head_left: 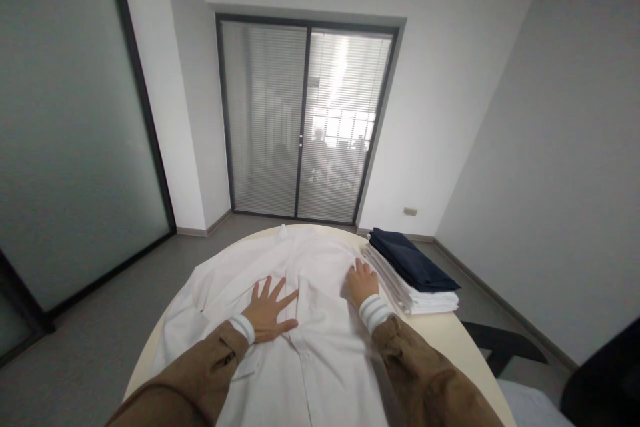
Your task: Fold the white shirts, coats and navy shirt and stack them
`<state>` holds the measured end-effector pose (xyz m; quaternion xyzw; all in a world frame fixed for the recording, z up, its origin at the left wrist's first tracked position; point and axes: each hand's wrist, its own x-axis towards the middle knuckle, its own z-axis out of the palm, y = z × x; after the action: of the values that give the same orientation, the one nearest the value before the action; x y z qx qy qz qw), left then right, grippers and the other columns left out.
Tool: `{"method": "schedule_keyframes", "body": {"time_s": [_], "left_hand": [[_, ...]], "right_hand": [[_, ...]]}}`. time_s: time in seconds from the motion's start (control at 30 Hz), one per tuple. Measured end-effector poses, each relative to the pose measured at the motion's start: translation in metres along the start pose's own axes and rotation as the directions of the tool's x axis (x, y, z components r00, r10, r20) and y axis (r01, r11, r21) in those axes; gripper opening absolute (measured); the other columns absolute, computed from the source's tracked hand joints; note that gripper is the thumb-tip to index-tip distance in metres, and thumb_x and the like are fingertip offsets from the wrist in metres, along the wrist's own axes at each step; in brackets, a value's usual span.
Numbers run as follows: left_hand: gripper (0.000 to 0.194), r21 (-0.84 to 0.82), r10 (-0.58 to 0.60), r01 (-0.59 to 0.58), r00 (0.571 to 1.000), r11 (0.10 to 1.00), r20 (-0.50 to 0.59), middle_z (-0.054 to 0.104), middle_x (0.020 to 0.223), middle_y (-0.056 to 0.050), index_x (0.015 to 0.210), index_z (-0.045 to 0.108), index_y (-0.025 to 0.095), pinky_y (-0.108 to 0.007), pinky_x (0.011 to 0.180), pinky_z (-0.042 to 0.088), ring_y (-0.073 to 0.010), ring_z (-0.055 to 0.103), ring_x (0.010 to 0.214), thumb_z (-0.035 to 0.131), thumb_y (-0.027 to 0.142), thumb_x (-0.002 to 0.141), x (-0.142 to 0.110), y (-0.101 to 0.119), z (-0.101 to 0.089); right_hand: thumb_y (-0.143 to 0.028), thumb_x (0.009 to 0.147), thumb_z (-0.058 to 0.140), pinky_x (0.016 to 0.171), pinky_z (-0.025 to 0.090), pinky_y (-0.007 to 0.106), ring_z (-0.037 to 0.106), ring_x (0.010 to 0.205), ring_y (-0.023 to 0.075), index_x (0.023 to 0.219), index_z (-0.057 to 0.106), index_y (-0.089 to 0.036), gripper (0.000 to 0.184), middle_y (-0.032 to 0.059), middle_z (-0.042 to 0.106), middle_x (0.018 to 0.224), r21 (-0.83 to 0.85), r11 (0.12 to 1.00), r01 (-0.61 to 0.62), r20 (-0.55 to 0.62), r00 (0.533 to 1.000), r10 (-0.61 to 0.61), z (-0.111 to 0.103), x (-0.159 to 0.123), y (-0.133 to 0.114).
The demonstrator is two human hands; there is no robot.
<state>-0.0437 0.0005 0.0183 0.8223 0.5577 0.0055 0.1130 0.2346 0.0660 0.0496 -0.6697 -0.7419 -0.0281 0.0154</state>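
- Brown sleeves (183, 377) lie closest, one behind each set of fingers, with pale cuffs (376, 313) showing at the wrists; the right one has grey stripes.
- White shirt (320, 360) spread out loosely beneath and around both sets of fingers, covering much of the desk (467, 350). It looks plain and soft, with shallow creases fanning out around the left fingers and a long front seam running toward the camera between the two hands. Beyond the fingertips the cloth reaches the far part of the desk.
- Left fingers (278, 289) splayed wide, thumb well apart, palm down on the shirt, pressing on the cloth and gripping nothing.
- Right fingers (359, 268) closer together and slightly bent, resting at the shirt's right side; whether they pinch any cloth, I cannot tell.
- Just to the right of the right fingers, a stack of folded white cloth (425, 302) sits on the desk, with a folded navy garment (413, 260) on top.
- Well beyond both sets of fingers, a glass door (265, 127) with blinds.
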Motion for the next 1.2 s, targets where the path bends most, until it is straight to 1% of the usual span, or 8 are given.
{"method": "schedule_keyframes", "body": {"time_s": [0.13,0.3,0.57,0.7,0.93,1.0,1.1,1.2], "left_hand": [[0.088,0.007,0.073,-0.073,0.997,0.997,0.034,0.005,0.164,-0.008,0.152,0.022,0.043,-0.073,0.109,-0.001,-0.0482,-0.005,0.145,0.037,0.086,0.076,0.004,-0.005,-0.005],[0.094,-0.004,0.077,-0.077,0.995,0.997,0.061,0.008,0.164,-0.009,0.152,0.025,0.041,-0.071,0.111,0.003,-0.0478,-0.002,0.146,0.043,0.087,0.073,-0.001,0.0,-0.007],[0.084,-0.01,0.126,-0.126,0.992,0.992,0.025,0.003,0.164,-0.007,0.153,0.019,0.04,-0.07,0.111,0.0,-0.0452,-0.005,0.146,0.03,0.083,0.082,-0.013,0.021,0.003],[0.078,-0.014,0.119,-0.119,0.993,0.993,-0.003,0.006,0.164,-0.005,0.154,0.019,0.039,-0.069,0.113,0.001,-0.0428,-0.004,0.147,0.028,0.078,0.087,-0.011,0.02,0.007],[0.063,-0.014,0.011,-0.013,0.99,1.0,-0.143,0.038,0.155,-0.011,0.147,0.042,0.018,-0.04,0.118,0.023,-0.0264,0.033,0.143,0.031,0.054,0.096,-0.005,-0.023,-0.01],[0.058,0.01,-0.17,0.178,0.953,0.984,-0.249,0.045,0.15,-0.012,0.142,0.048,0.016,-0.038,0.116,0.025,-0.0256,0.039,0.138,0.031,0.048,0.097,-0.007,-0.049,-0.022],[0.052,-0.045,-0.556,0.573,0.771,0.819,-0.31,0.045,0.149,-0.015,0.14,0.048,0.018,-0.049,0.109,0.032,-0.0325,0.045,0.133,0.035,0.04,0.095,-0.017,-0.089,-0.036],[0.053,-0.092,-0.683,0.688,0.676,0.719,-0.278,0.057,0.132,-0.027,0.134,0.048,0.007,-0.06,0.095,0.04,-0.0427,0.055,0.119,0.04,0.038,0.091,-0.031,-0.121,-0.042]], "right_hand": [[-0.046,0.087,0.051,0.103,0.036,0.055,0.034,0.138,0.0379,0.154,0.024,-0.021,0.076,0.0161,0.029,0.157,0.163,0.97,0.182,0.15,0.967,-0.207,0.001,-0.024,-0.028],[-0.082,0.07,0.049,0.111,0.011,0.068,-0.004,0.147,0.0449,0.157,0.003,-0.023,0.115,0.0098,-0.005,0.164,0.197,0.975,0.105,0.452,0.873,-0.185,0.015,-0.037,-0.014],[-0.067,0.084,0.043,0.118,0.005,0.051,0.006,0.149,0.0359,0.155,0.016,-0.005,0.097,0.0209,0.012,0.162,0.057,0.998,0.008,0.361,0.932,-0.028,0.01,-0.007,0.02],[-0.049,0.092,0.039,0.117,0.005,0.055,0.004,0.15,0.0323,0.156,0.011,-0.013,0.079,0.0154,0.01,0.163,0.129,0.981,0.144,0.257,0.951,-0.173,0.003,-0.025,-0.007],[-0.081,0.078,0.042,0.108,-0.002,0.074,-0.015,0.146,0.0434,0.156,0.001,-0.032,0.101,0.0039,-0.009,0.164,0.25,0.922,0.295,0.311,0.878,-0.365,0.017,-0.084,-0.024],[-0.084,0.072,0.046,0.107,-0.001,0.076,-0.016,0.145,0.0456,0.156,0.003,-0.032,0.107,0.0041,-0.009,0.164,0.246,0.93,0.272,0.353,0.869,-0.347,0.014,-0.089,-0.014],[-0.086,0.061,0.058,0.105,0.001,0.078,-0.016,0.143,0.0497,0.156,0.003,-0.033,0.121,0.0058,-0.008,0.164,0.234,0.946,0.224,0.436,0.846,-0.308,0.001,-0.088,-0.003],[-0.08,0.055,0.068,0.107,-0.001,0.076,-0.014,0.144,0.0492,0.157,0.011,-0.024,0.129,0.0129,-0.005,0.164,0.225,0.934,0.277,0.444,0.824,-0.351,-0.014,-0.081,-0.005]]}}
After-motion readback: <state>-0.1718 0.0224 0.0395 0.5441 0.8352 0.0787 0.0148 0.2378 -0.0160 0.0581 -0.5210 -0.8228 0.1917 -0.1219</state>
